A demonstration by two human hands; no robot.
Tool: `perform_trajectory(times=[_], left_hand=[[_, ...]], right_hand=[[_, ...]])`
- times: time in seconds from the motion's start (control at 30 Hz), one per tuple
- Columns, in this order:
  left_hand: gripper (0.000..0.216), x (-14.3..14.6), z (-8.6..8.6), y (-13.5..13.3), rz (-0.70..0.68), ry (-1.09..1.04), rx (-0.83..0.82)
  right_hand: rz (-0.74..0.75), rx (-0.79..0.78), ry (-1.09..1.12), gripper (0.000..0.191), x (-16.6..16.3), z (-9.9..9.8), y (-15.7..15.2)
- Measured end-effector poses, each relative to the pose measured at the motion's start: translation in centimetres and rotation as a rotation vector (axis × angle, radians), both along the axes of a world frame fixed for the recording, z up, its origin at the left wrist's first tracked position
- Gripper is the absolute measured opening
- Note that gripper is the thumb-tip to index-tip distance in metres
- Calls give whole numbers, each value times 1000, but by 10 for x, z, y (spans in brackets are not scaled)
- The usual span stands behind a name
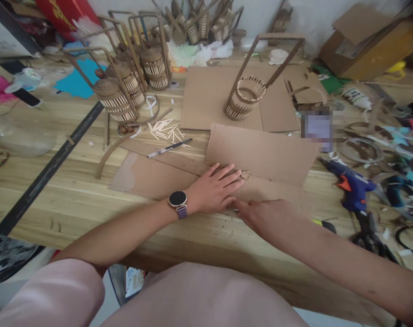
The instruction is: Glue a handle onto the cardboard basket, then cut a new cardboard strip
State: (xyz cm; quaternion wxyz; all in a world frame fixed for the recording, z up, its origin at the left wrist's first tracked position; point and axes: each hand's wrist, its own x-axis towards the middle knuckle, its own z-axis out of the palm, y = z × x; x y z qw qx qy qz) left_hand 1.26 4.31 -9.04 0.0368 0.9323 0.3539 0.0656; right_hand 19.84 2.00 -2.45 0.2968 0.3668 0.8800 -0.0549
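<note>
My left hand (215, 187), with a watch on its wrist, lies flat and open on a brown cardboard sheet (264, 152) at the table's near middle, fingers stretched toward a small crumpled scrap. My right hand (264, 217) rests just beside it on the same cardboard, fingers curled together with the forefinger pointing left; whether it holds anything is hidden. A half-built cardboard basket (244, 101) with a tall handle stands behind on a larger cardboard piece.
Several finished slatted baskets (125, 88) stand at the back left, with loose sticks (164, 129) and a pen (169, 148) near them. A blue glue gun (351, 184) and scissors (368, 231) lie right. A long black ruler (53, 165) crosses the left side.
</note>
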Motion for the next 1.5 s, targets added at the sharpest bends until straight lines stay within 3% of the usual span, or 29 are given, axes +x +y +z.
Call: perform_trajectory(times=[0.17,0.73,1.5], left_hand=[[55,-1,1,0,-6,15,-14],[56,-3,-1,1,-21,8,-4],[55,-4,-2,2,-26,17,-10]], right_hand=[[47,13,-93,56,-13,8,-2],[110,35,-22,52,-10,5,-1],[51,16,-46,52,6,-1,0]])
